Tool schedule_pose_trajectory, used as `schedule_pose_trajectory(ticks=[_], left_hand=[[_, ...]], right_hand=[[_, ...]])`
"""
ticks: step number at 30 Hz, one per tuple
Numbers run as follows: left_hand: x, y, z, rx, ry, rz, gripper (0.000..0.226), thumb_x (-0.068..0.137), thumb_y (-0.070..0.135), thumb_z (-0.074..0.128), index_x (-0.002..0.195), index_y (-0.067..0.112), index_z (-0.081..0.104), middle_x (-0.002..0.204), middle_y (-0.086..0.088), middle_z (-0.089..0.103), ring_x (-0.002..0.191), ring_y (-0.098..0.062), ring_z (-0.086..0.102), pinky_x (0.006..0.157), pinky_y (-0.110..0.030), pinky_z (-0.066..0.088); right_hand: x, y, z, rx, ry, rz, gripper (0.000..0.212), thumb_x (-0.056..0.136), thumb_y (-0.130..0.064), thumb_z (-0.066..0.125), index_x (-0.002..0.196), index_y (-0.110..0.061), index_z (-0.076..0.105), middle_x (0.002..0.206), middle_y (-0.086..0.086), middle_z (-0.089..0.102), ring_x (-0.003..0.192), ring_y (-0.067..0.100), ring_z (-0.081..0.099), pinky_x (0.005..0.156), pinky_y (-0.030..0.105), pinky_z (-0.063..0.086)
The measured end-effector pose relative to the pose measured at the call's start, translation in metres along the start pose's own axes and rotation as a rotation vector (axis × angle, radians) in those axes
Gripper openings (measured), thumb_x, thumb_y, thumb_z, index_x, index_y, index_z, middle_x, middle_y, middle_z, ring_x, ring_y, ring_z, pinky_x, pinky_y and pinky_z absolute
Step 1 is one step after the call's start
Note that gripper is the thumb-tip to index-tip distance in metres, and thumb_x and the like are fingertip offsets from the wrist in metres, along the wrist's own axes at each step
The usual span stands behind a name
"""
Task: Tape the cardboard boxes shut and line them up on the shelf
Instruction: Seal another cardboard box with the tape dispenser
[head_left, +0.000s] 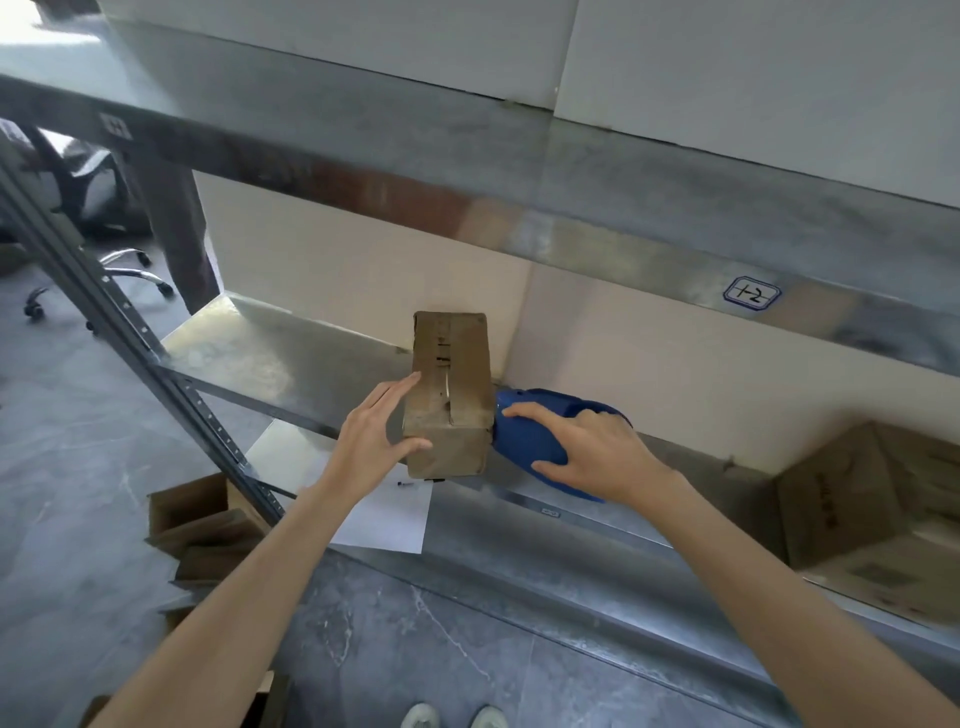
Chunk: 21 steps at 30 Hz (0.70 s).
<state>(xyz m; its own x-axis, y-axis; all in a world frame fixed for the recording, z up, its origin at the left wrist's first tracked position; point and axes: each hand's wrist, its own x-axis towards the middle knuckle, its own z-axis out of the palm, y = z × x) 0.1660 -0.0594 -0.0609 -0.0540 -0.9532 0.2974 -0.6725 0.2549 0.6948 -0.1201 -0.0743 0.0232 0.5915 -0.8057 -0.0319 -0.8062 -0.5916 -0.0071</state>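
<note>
Left hand (371, 441) flat against box (449, 395) side; right hand (597, 447) spread on blue tool (530, 431) touching box, shelf (291, 353) front edge. Second box (857, 499) far right. Label (751, 293): "1-2".

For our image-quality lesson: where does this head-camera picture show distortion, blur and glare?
Head view: the wide lens bows the grey metal upper shelf edge; blur smears it and the large brown cardboard box at right; the small taped brown cardboard box looks sharper; glare whitens the top-left corner.
</note>
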Motion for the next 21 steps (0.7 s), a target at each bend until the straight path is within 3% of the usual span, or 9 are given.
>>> schedule_pose_trajectory(ticks=[4,8,12,16,21], left_hand=[[0.001,0.001,0.001,0.008,-0.002,-0.007,0.088,0.070,0.044,0.078,0.147,0.021,0.043,0.138,0.010,0.051,0.125,-0.007,0.048,0.107,-0.026,0.038],[0.001,0.002,0.001,0.025,0.011,-0.021,0.088,0.070,0.044,0.079,0.147,0.022,0.042,0.134,0.017,0.046,0.119,0.008,0.038,0.105,-0.021,0.034],[-0.001,0.005,0.003,0.014,-0.012,-0.002,0.088,0.068,0.045,0.080,0.145,0.020,0.045,0.137,0.009,0.052,0.121,0.002,0.043,0.107,-0.022,0.035],[-0.002,0.006,0.003,0.022,-0.023,0.004,0.088,0.071,0.040,0.082,0.147,0.019,0.043,0.139,0.007,0.052,0.126,-0.008,0.047,0.107,-0.023,0.034],[-0.003,0.009,0.002,0.014,-0.014,-0.010,0.087,0.073,0.030,0.084,0.148,0.018,0.041,0.141,-0.001,0.052,0.129,-0.016,0.049,0.112,-0.036,0.039]], right_hand=[[0.002,-0.007,0.007,-0.042,0.014,0.042,0.064,0.093,-0.040,0.054,0.147,-0.044,0.022,0.066,-0.001,0.052,0.057,0.017,0.050,0.049,0.029,0.037],[0.000,-0.011,0.014,-0.025,0.043,0.078,0.064,0.092,-0.041,0.056,0.147,-0.043,0.024,0.065,-0.001,0.051,0.054,0.015,0.047,0.045,0.028,0.034],[0.009,-0.007,0.023,0.092,0.036,0.166,0.064,0.092,-0.045,0.056,0.148,-0.043,0.024,0.095,0.005,0.066,0.080,0.024,0.062,0.064,0.036,0.051],[0.012,0.001,0.034,0.266,0.022,0.257,0.066,0.092,-0.043,0.060,0.148,-0.041,0.026,0.118,0.006,0.064,0.097,0.028,0.062,0.076,0.037,0.052],[0.018,0.025,0.067,0.463,-0.142,0.429,0.073,0.097,-0.026,0.052,0.154,-0.037,0.008,0.121,0.012,0.063,0.087,0.027,0.060,0.069,0.032,0.049]])
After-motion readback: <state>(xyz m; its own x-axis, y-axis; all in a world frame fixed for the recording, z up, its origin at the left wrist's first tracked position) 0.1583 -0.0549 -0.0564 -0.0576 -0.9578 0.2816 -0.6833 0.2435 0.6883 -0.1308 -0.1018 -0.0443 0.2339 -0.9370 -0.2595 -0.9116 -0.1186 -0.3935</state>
